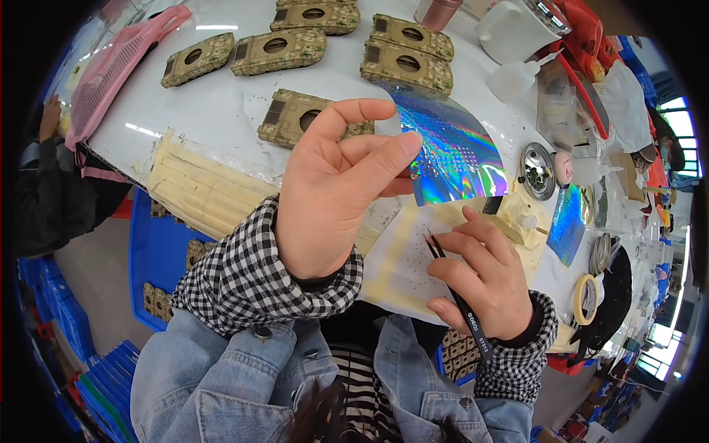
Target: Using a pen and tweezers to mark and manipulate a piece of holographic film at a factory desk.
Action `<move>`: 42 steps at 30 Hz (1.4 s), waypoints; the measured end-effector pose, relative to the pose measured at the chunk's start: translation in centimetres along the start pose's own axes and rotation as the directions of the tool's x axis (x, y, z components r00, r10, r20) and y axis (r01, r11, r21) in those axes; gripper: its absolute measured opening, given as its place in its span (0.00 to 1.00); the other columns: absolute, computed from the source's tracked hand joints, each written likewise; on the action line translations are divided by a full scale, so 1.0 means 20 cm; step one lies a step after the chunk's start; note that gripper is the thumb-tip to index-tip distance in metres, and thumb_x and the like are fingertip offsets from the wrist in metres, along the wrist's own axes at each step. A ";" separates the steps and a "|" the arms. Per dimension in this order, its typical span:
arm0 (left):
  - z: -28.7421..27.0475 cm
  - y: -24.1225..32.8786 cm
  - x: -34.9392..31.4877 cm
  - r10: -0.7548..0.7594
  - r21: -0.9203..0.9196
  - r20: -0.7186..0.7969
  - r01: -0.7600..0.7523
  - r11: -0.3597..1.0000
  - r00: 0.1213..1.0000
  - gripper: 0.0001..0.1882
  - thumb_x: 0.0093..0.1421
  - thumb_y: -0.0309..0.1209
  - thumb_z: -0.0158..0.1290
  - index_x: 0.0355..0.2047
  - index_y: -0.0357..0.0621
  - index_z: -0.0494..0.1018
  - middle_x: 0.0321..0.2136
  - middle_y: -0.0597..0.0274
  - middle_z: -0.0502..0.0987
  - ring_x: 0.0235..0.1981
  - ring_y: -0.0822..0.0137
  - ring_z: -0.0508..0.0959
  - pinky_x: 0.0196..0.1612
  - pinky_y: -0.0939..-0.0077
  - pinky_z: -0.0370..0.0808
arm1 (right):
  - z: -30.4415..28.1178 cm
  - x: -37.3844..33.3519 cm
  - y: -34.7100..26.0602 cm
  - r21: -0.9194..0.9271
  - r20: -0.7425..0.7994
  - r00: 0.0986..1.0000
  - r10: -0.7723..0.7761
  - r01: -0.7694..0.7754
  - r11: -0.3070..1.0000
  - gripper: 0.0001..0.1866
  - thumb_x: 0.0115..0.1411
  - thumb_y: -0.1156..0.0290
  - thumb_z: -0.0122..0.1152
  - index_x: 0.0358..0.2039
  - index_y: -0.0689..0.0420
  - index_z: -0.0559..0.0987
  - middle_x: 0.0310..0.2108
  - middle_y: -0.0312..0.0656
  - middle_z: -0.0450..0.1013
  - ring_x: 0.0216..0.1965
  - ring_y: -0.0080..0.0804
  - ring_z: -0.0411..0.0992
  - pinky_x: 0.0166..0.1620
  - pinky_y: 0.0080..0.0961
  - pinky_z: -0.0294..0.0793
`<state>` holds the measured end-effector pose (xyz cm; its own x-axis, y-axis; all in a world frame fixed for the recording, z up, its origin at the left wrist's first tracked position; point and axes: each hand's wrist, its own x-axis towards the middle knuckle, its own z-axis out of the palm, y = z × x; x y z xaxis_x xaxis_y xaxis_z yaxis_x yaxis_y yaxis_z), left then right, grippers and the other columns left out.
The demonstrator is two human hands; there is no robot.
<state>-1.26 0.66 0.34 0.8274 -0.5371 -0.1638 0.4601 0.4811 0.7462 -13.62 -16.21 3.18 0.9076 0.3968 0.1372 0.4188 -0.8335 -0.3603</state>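
Nearest the camera lay the person's denim jacket point(244, 369), its sleeves ending in checked cuffs point(251, 269). Beyond it spread a white table point(192, 103), edged along the near side with pale tape strips. Below the table's left part stood a blue tray point(140, 258) with small camouflage parts in it. At the table's far left was a pink basket point(114, 70), tilted, with a co-worker's dark sleeve point(37, 184) just past it.

The left hand point(340, 170) was raised over the table, thumb and fingers closed in a pinch on the left edge of the foil point(461, 159), the forefinger arched above. The right hand point(484, 269) was partly curled, black tweezers point(459, 295) lying between its thumb and fingers; whether the prongs were apart could not be told. The foil, shiny blue and rainbow-tinted, hung off the table to the right of the left hand, above the tweezers' tips.

Camouflage hulls point(292, 127), each with a round hole, stood behind the left hand. To the right were a white vessel point(509, 33), a second foil sheet point(566, 225), a round tin point(537, 171) and a tape roll point(578, 299). Tiny dark specks dotted the white paper point(402, 258) below the foil.
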 end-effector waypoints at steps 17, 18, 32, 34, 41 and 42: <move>0.00 0.00 0.00 0.003 -0.004 0.021 -0.003 1.000 1.000 0.19 0.60 0.25 0.56 0.49 0.36 0.62 0.32 0.57 0.81 0.35 0.73 0.79 0.40 0.77 0.77 | -0.04 0.07 -0.06 -0.070 0.069 0.998 0.016 -0.012 0.997 0.13 0.40 0.69 0.64 0.29 0.55 0.74 0.40 0.43 0.74 0.41 0.38 0.69 0.58 0.45 0.69; 0.00 0.00 0.00 0.004 -0.007 0.020 -0.004 1.000 1.000 0.19 0.60 0.25 0.56 0.49 0.36 0.62 0.32 0.57 0.81 0.35 0.73 0.79 0.40 0.78 0.77 | -0.04 0.07 -0.06 -0.041 0.069 0.997 0.017 -0.014 0.999 0.12 0.41 0.70 0.63 0.29 0.55 0.74 0.40 0.43 0.74 0.41 0.39 0.69 0.58 0.46 0.68; -0.02 -0.01 0.00 0.003 -0.032 0.018 -0.002 0.999 1.000 0.20 0.60 0.25 0.56 0.49 0.36 0.61 0.32 0.56 0.81 0.34 0.73 0.79 0.39 0.78 0.77 | -0.03 0.02 0.04 0.261 0.041 0.999 0.033 -0.042 0.964 0.10 0.50 0.66 0.55 0.30 0.58 0.73 0.40 0.51 0.76 0.43 0.51 0.66 0.53 0.48 0.67; -0.02 -0.01 0.00 0.008 -0.033 0.017 -0.007 0.999 1.000 0.20 0.60 0.25 0.56 0.49 0.36 0.62 0.32 0.56 0.81 0.34 0.73 0.79 0.39 0.78 0.77 | -0.04 0.01 0.05 0.270 0.039 0.999 0.034 -0.043 0.962 0.11 0.52 0.63 0.54 0.30 0.58 0.73 0.40 0.52 0.76 0.44 0.51 0.65 0.51 0.47 0.67; 0.00 0.01 -0.01 -0.040 -0.020 0.043 0.041 0.999 0.998 0.21 0.61 0.25 0.55 0.52 0.34 0.61 0.34 0.54 0.81 0.35 0.71 0.80 0.41 0.76 0.78 | -0.08 -0.05 0.03 0.365 -0.256 0.966 0.027 0.071 0.928 0.37 0.65 0.39 0.33 0.37 0.64 0.77 0.35 0.48 0.77 0.35 0.45 0.70 0.43 0.39 0.70; 0.01 0.01 -0.01 -0.053 -0.018 0.063 0.054 0.998 0.997 0.21 0.61 0.25 0.55 0.52 0.33 0.61 0.34 0.54 0.81 0.35 0.71 0.80 0.42 0.76 0.78 | -0.06 -0.06 0.03 0.352 -0.382 0.924 -0.012 0.157 0.923 0.45 0.61 0.33 0.28 0.40 0.67 0.78 0.34 0.48 0.78 0.30 0.42 0.71 0.38 0.34 0.72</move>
<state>-1.35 0.64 0.54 0.7800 -0.6043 -0.1625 0.5100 0.4634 0.7247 -14.42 -17.65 3.93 0.8447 0.2302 0.4832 0.5192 -0.5716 -0.6353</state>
